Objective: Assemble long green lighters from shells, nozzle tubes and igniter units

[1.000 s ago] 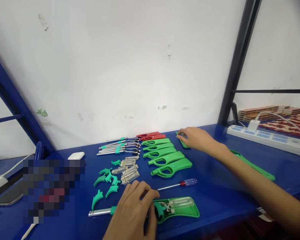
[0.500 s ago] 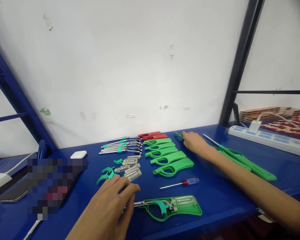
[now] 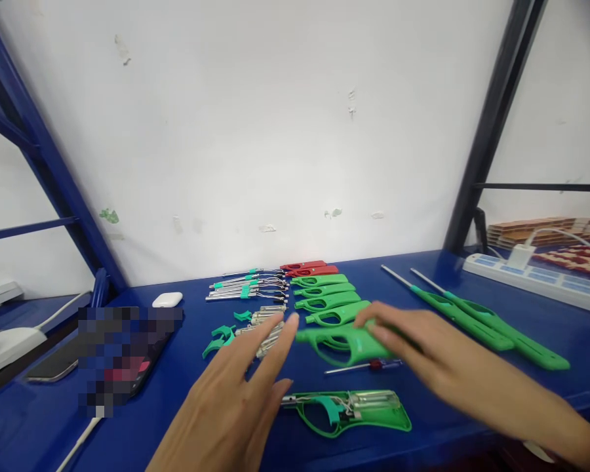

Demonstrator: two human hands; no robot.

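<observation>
My right hand (image 3: 398, 328) is closed on the rear end of a green lighter casing half (image 3: 356, 345), held above the table and over a screwdriver (image 3: 378, 365). My left hand (image 3: 240, 393) has its fingers apart and holds nothing; its fingertips are near the front of that casing. Below lies an open lighter half (image 3: 383, 419) fitted with a clear fuel tank (image 3: 376, 398), a teal trigger (image 3: 332, 410) and wires. Its metal tube runs behind my left hand.
Several green casings (image 3: 327, 300) and red casings (image 3: 307, 270) lie in a column. To their left are metal tubes with wires (image 3: 248, 285), clear tanks (image 3: 270, 311) and teal triggers (image 3: 219, 341). Two assembled lighters (image 3: 501, 324) and a power strip (image 3: 535, 278) lie right, phones (image 3: 54, 367) left.
My right hand has come from the back of the table toward the front with a green casing half. My left hand has lifted and opened its fingers. The view has shifted slightly.
</observation>
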